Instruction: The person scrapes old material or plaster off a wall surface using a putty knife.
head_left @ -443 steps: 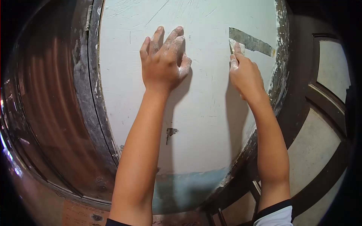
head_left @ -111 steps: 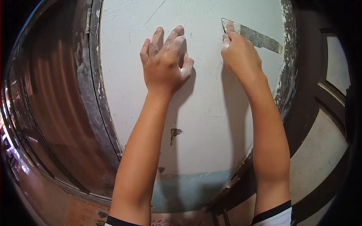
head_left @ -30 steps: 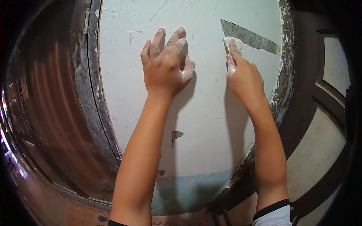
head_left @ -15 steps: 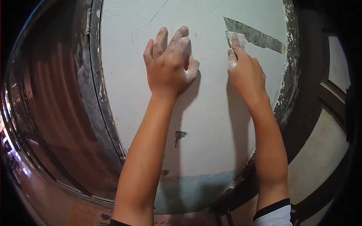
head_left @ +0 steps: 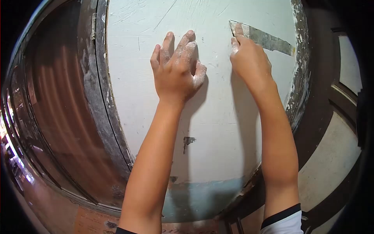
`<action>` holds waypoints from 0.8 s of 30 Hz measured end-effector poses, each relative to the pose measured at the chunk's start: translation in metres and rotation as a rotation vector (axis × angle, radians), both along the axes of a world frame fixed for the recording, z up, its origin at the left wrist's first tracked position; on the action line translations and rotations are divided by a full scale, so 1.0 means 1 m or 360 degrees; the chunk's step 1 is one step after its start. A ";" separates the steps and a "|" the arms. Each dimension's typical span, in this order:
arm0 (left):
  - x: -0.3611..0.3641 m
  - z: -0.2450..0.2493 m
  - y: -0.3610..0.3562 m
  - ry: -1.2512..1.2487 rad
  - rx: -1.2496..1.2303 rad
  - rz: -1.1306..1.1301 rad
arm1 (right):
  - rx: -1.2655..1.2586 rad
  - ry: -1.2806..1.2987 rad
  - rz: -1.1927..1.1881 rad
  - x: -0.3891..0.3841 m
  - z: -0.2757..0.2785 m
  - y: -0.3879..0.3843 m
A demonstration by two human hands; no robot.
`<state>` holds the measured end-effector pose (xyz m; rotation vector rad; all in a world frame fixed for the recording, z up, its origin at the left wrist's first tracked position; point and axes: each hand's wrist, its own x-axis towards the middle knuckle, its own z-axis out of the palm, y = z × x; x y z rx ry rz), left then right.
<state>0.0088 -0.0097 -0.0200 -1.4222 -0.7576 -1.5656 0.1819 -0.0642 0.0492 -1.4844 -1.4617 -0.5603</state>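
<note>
My left hand (head_left: pixel 177 66) rests on the white panel (head_left: pixel 210 101), fingers spread and dusted with white powder. Toward the upper right, my right hand (head_left: pixel 251 58) is closed, with its index finger pressing a small whitish flat piece (head_left: pixel 245 30) against the panel. What kind of piece it is I cannot make out, as fingers partly cover it. That piece lies over the left end of a dark, bare grey strip (head_left: pixel 272 41), which slants down to the panel's right edge. White residue coats the right thumb.
Worn dark frame posts border the panel at left (head_left: pixel 95 74) and right (head_left: pixel 300 58). A hinge (head_left: pixel 93 27) is on the left post. Lower down are a small dark chipped patch (head_left: pixel 189 142) and a blue-green band (head_left: pixel 206 199). A brown curtain-like surface (head_left: pixel 62 109) shows at left.
My right hand has shifted up and left with the whitish piece, now covering the dark strip's left end. My left hand keeps its place on the panel. The view has tilted slightly.
</note>
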 end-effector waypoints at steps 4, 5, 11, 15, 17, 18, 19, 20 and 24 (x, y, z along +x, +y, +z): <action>0.000 0.000 -0.002 -0.0015 -0.0014 -0.0003 | 0.0035 -0.0122 -0.0013 0.002 0.002 0.002; 0.001 0.000 -0.002 -0.0018 -0.0017 0.0007 | 0.0055 -0.0105 0.0004 0.002 0.001 0.000; 0.001 0.000 -0.002 -0.0017 -0.0052 -0.0010 | 0.0070 -0.0072 0.0071 0.028 -0.011 -0.002; 0.000 0.001 -0.001 -0.0017 -0.0039 0.0026 | 0.0110 0.0004 0.0144 0.073 -0.029 0.003; 0.001 0.000 -0.002 -0.0024 -0.0046 0.0024 | 0.0049 0.0127 0.0174 0.091 -0.037 0.004; 0.002 0.000 -0.002 -0.0020 -0.0050 0.0019 | 0.0075 0.0115 0.0177 0.096 -0.040 0.005; 0.002 -0.001 -0.002 -0.0016 -0.0044 0.0032 | 0.0073 0.0117 0.0170 0.099 -0.043 0.005; 0.001 -0.001 -0.002 -0.0011 -0.0035 0.0046 | 0.0096 0.0081 0.0187 0.099 -0.045 0.004; 0.001 0.001 -0.003 -0.0003 -0.0031 0.0078 | 0.0106 0.0011 0.0218 0.100 -0.042 0.006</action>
